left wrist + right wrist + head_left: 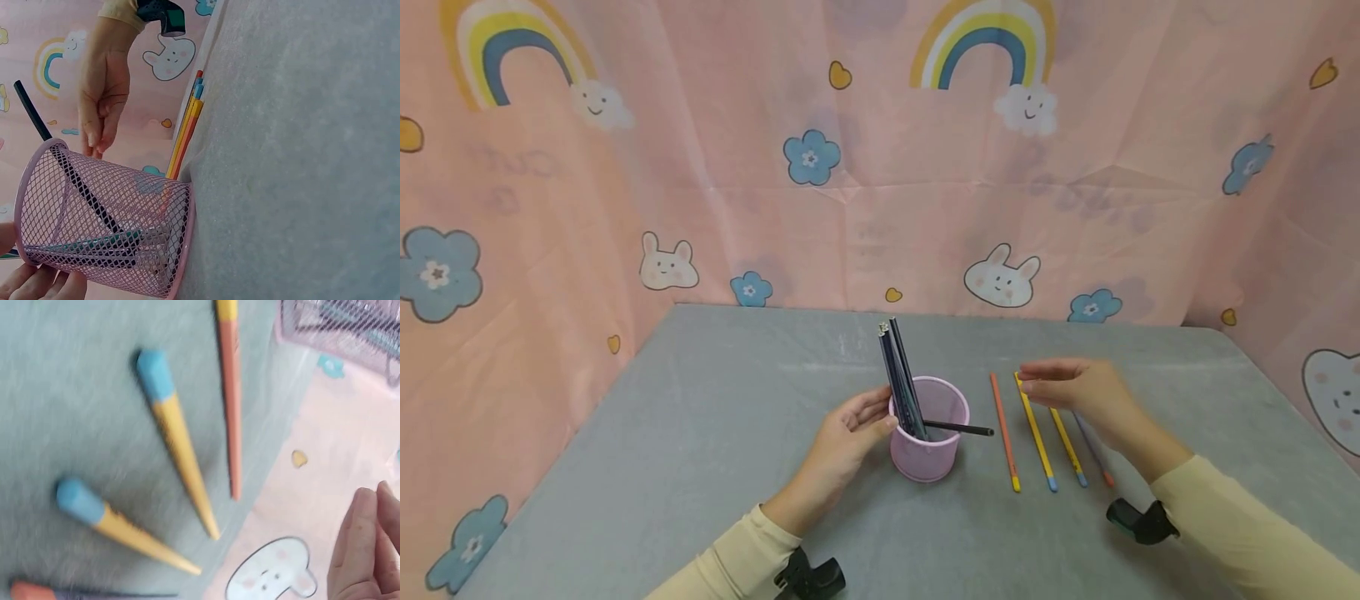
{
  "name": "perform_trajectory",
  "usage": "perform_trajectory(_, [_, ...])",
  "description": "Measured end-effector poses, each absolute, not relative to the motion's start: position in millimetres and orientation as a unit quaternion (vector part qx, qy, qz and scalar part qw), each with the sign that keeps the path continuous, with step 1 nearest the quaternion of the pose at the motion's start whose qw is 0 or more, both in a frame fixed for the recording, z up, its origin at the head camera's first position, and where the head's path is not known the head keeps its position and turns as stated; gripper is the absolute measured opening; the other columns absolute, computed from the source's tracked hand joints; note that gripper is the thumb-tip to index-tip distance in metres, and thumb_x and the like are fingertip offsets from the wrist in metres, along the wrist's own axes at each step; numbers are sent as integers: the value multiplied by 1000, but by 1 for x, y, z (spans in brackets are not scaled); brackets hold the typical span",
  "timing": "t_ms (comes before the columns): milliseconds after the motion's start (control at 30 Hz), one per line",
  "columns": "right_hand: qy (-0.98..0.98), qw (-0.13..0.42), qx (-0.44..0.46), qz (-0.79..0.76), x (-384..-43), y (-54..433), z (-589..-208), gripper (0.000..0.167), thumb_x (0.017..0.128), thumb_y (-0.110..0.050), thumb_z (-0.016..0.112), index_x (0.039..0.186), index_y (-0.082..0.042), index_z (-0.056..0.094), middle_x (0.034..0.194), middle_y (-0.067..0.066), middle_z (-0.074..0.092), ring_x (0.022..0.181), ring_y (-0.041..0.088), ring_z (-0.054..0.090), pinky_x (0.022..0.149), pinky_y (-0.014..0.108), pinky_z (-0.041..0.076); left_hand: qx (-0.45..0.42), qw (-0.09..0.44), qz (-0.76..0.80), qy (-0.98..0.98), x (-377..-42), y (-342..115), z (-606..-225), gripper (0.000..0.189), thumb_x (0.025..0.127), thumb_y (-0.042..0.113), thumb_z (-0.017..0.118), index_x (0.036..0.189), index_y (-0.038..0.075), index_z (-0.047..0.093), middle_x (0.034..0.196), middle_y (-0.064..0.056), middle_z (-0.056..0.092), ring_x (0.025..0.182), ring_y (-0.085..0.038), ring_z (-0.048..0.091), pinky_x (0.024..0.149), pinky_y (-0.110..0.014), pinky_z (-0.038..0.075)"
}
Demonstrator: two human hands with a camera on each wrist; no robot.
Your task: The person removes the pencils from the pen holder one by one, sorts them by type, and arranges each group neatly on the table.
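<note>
A pink mesh pencil cup (pixel 925 462) stands on the table, its rim held at the left by my left hand (pixel 842 442), thumb and fingers around it. Several dark pencils (pixel 898 379) lean in the cup toward that hand, while one black pencil (pixel 958 428) sticks out over the right side. My right hand (pixel 1090 396) hovers above the pencils lying to the right, its fingers straight together and nothing between them. Below it lie an orange pencil (pixel 1003 429), two yellow pencils (pixel 187 462) with blue ends, and a grey-purple pencil (pixel 1093 452) with an orange-red end.
The grey table (pixel 700 467) reaches back to a pink printed curtain (pixel 737 192), which also hangs along the left and right sides. A black wrist camera (pixel 1142 521) sits under the right sleeve, another black camera (pixel 812 577) under the left.
</note>
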State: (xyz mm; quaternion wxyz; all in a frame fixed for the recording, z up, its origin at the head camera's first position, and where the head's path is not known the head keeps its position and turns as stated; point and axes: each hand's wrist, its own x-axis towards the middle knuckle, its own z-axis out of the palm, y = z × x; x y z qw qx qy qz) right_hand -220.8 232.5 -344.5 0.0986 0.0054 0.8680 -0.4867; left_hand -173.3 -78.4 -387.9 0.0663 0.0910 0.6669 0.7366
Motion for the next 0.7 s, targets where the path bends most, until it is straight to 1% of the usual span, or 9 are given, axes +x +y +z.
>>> perform_trajectory(167, [868, 89, -20, -488, -208, 226, -342, 59, 88, -45, 73, 133, -9, 63, 132, 8, 67, 105, 4, 69, 100, 44, 54, 102, 64, 735, 668, -172, -78, -387, 49, 96, 3, 60, 141, -12, 45, 145, -29, 50, 136, -39, 49, 112, -37, 45])
perform_trajectory(300, [865, 94, -28, -492, -199, 222, -340, 55, 88, -44, 74, 131, -11, 66, 133, 4, 67, 106, -2, 65, 101, 43, 54, 104, 64, 735, 667, -172, -78, -387, 49, 96, 3, 60, 140, -13, 45, 144, -30, 50, 136, -40, 49, 111, -35, 46])
perform_trajectory(467, [849, 107, -41, -516, -190, 215, -339, 53, 87, -38, 75, 130, -8, 66, 128, 4, 70, 106, -4, 64, 97, 32, 55, 100, 63, 738, 665, -172, -78, -388, 49, 96, 2, 60, 140, -13, 46, 144, -29, 51, 136, -40, 49, 111, -36, 45])
perform_trajectory(600, [833, 110, -50, -539, -185, 210, -338, 51, 87, -32, 77, 129, -4, 66, 118, 4, 74, 101, -1, 68, 90, 22, 56, 100, 61, 737, 666, -173, -78, -389, 49, 95, 2, 60, 140, -12, 46, 144, -29, 51, 136, -40, 49, 111, -38, 45])
perform_trajectory(700, [825, 108, -62, -552, -181, 207, -339, 49, 87, -27, 77, 126, -1, 66, 116, 5, 75, 100, 0, 69, 87, 17, 55, 95, 64, 740, 663, -173, -77, -389, 49, 95, 2, 60, 140, -11, 47, 144, -28, 51, 136, -39, 49, 112, -38, 45])
